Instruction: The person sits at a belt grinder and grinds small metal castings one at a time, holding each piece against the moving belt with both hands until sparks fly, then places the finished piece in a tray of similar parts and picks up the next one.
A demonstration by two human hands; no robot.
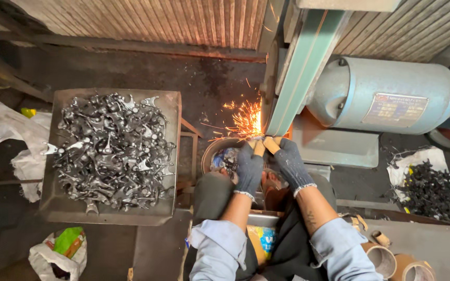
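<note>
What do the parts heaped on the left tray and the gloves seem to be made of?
Heaped parts: apparently bare metal, grey with bright glints. Tray: likely dull sheet metal, flat and grey. Gloves on the left hand and right hand: knitted fabric, dark speckled, with ribbed pale cuffs.

Sanding belt [300,67] runs up the middle, so take everything from there. Both gloved hands meet at its lower end, left hand [249,166] just left of right hand [289,161], sparks [243,120] flying off to the belt's left. Motor [386,93] sits right of the belt. A bowl [215,151] lies below the sparks, left of the hands. Further left of the belt, a tray [169,104] holds a heap of metal parts [113,148]. Far right, below the motor, another pile of parts [433,193] rests on a sheet [407,161]
</note>
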